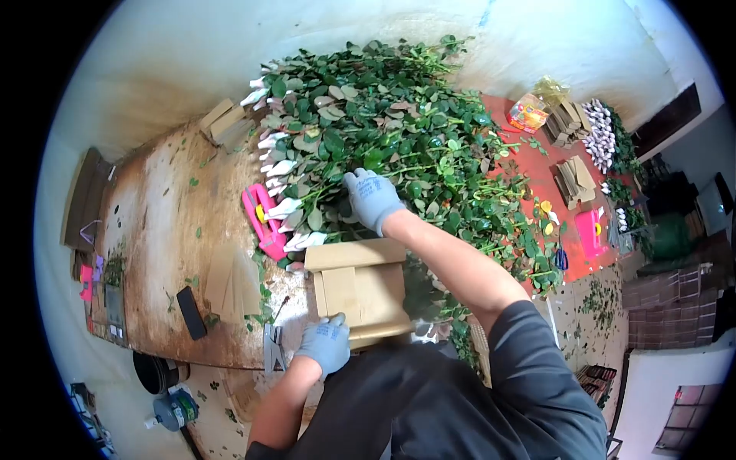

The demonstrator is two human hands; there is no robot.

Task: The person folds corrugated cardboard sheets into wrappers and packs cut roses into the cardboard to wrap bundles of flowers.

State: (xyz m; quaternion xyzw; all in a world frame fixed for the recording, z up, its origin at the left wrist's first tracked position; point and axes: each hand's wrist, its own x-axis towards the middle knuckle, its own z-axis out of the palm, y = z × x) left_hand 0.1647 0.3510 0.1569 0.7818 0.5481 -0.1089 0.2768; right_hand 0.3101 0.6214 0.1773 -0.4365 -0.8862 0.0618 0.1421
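The grip of the gloved left hand point(328, 345) is closed on the near left corner of an open cardboard box point(360, 295), probably to keep it from sliding, while the gloved right hand point(373, 201) reaches over it into a heap of leafy stems point(414, 130); from here I can't tell whether those fingers have hold of one. The box sits right by the wearer's body, just on the near side of the heap. The white-wrapped flower heads point(284, 207) all point left, likely so they don't get crushed under the stems. A pink tool point(273, 242) lies against them, rather in the way, and leaves crowd the box's far side. Farther left on the worn surface point(153, 230) are cardboard sheets point(230, 284) and a phone point(191, 313); blue-handled scissors point(561, 259) lie off to the right.
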